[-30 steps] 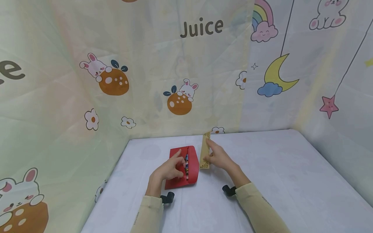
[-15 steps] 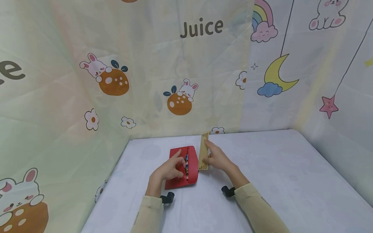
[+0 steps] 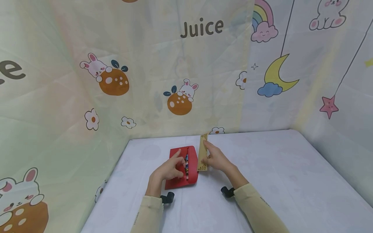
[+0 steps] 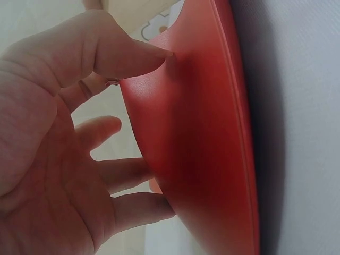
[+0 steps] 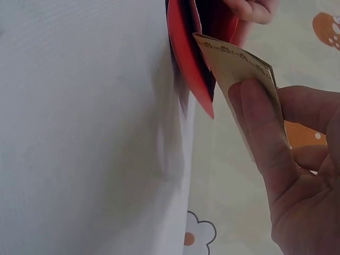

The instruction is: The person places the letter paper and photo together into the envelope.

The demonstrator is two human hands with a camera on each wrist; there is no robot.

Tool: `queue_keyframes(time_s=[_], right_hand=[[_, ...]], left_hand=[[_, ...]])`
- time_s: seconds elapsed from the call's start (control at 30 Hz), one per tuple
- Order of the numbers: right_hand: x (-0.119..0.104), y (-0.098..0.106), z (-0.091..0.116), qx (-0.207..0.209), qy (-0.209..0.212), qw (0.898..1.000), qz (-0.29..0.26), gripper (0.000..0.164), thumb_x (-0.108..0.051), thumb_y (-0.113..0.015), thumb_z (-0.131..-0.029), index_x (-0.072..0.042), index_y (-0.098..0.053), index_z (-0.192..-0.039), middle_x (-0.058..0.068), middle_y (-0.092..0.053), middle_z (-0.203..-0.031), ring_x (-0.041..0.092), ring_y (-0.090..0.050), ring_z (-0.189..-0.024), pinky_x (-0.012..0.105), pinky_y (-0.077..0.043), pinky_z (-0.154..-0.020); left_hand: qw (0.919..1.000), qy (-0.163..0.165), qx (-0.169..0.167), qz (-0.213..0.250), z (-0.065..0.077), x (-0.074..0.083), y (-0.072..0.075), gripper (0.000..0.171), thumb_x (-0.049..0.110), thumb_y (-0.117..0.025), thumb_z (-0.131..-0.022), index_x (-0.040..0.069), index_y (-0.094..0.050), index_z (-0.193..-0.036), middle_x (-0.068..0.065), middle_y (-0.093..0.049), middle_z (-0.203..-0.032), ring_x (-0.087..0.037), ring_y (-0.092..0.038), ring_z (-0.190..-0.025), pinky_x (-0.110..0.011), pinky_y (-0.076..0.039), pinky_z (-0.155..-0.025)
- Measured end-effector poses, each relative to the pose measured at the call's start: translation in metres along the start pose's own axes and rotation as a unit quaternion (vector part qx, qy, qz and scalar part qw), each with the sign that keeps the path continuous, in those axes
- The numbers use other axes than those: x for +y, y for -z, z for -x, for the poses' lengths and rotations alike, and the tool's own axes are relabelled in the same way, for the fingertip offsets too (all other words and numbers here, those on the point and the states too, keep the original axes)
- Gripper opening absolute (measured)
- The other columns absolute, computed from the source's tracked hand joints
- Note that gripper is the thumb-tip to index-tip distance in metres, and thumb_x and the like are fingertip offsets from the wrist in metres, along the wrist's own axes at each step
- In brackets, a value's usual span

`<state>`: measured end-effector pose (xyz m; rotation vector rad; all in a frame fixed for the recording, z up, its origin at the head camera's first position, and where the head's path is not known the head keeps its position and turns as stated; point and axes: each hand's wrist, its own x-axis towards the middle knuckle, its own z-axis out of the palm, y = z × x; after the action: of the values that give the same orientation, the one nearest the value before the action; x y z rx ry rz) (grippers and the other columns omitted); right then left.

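Note:
A red envelope [image 3: 175, 181] lies on the white-covered table with its flap [image 3: 193, 161] open to the right. Colourful printed material [image 3: 186, 163] shows in its mouth. My left hand [image 3: 167, 168] holds the envelope's front panel; in the left wrist view the thumb [image 4: 143, 58] presses on the red surface [image 4: 196, 122], and other fingers reach behind its edge. My right hand [image 3: 220, 157] pinches a cream folded paper [image 3: 202, 153] with an ornate printed border, thumb on one face and fingers on the other. The paper's near left corner meets or overlaps the flap's right edge.
The table [image 3: 262, 168] has a pale cloth. Patterned fabric walls [image 3: 145, 64] stand behind it and on both sides. A black wrist camera [image 3: 168, 197] sits on the left wrist, and another camera [image 3: 228, 191] on the right.
My right hand has shifted slightly left and toward me, bringing the cream folded paper up to the flap. The left hand and the red envelope look unmoved.

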<state>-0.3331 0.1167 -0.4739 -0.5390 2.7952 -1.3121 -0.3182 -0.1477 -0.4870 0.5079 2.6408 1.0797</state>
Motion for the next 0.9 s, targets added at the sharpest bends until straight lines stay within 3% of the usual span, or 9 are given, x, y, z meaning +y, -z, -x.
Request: queue_keyframes(time_s=[0.13, 0.4, 0.9], right_hand=[[-0.0008, -0.0004, 0.0006, 0.001, 0.009, 1.0, 0.001, 0.094, -0.004, -0.083, -0.086, -0.003, -0.028, -0.163, 0.018, -0.027, -0.171, 0.021, -0.059, -0.108, 0.026, -0.056, -0.08], [-0.0001, -0.0012, 0.0004, -0.004, 0.017, 1.0, -0.005, 0.094, -0.002, -0.082, -0.085, -0.002, -0.029, -0.162, 0.022, -0.026, -0.17, 0.014, -0.062, -0.086, 0.025, -0.057, -0.075], [-0.0002, -0.0067, 0.0007, -0.026, -0.008, 0.998, -0.063, 0.097, -0.009, -0.083, -0.087, -0.007, -0.025, -0.165, 0.014, -0.032, -0.17, 0.015, -0.063, -0.085, 0.027, -0.058, -0.072]], left_hand=[[1.0, 0.001, 0.0, 0.001, 0.0009, 0.0013, 0.0006, 0.031, 0.008, -0.082, -0.082, 0.024, -0.066, -0.103, -0.002, -0.01, -0.177, -0.037, -0.035, -0.142, -0.035, -0.06, -0.079], [1.0, -0.003, 0.0, -0.005, 0.0013, 0.0028, 0.0016, 0.03, 0.008, -0.081, -0.083, 0.024, -0.066, -0.103, -0.003, -0.011, -0.176, -0.037, -0.035, -0.143, -0.035, -0.06, -0.08], [1.0, 0.0, -0.001, -0.007, 0.0006, 0.0015, 0.0011, 0.031, 0.01, -0.083, -0.082, 0.026, -0.066, -0.102, -0.003, -0.012, -0.176, -0.037, -0.035, -0.143, -0.036, -0.06, -0.082]])
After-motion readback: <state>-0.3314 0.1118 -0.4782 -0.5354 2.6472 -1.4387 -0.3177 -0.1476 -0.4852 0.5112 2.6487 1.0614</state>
